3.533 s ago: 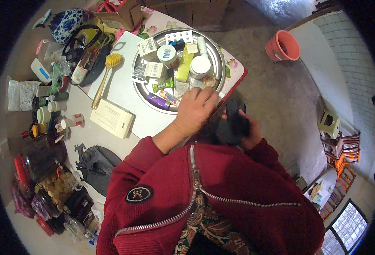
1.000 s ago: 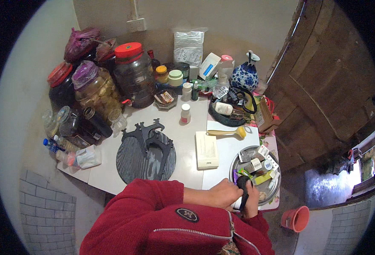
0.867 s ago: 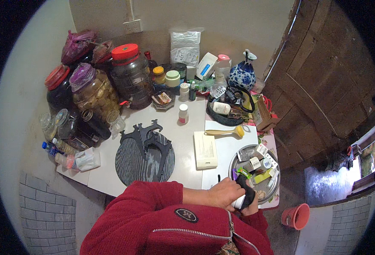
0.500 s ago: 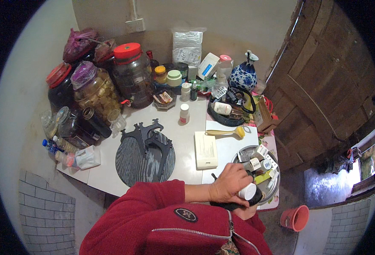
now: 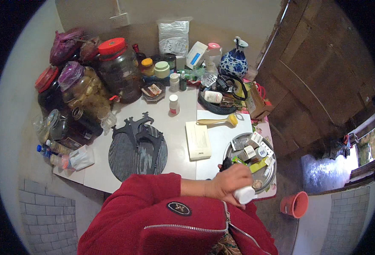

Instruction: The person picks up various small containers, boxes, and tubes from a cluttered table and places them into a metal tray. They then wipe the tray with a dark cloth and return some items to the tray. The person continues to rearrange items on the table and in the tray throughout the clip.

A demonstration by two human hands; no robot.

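My left hand [image 5: 232,182] reaches across my front from the left, its fingers closed round a small white bottle [image 5: 244,195]. A black object [image 5: 226,163], too covered to name, sticks up just beyond that hand. Beside it stands a round metal tray [image 5: 273,173] with several small boxes and bottles, among them a yellow-green box [image 5: 259,165]. My right hand is out of sight. Left of the tray lies a cream box [image 5: 198,141], with a yellow-headed brush [image 5: 221,120] behind it.
A dark round board [image 5: 126,160] carries black stand pieces. Large jars [image 5: 119,80] crowd the back left. A white bottle [image 5: 174,104] stands mid-table; a blue-and-white vase [image 5: 233,63] is at the back. On the floor, right, is a red bucket [image 5: 294,205].
My left hand still grips the white bottle, which now tilts lower. My right hand, partly visible beneath it before, no longer shows. The whole view has shifted slightly.
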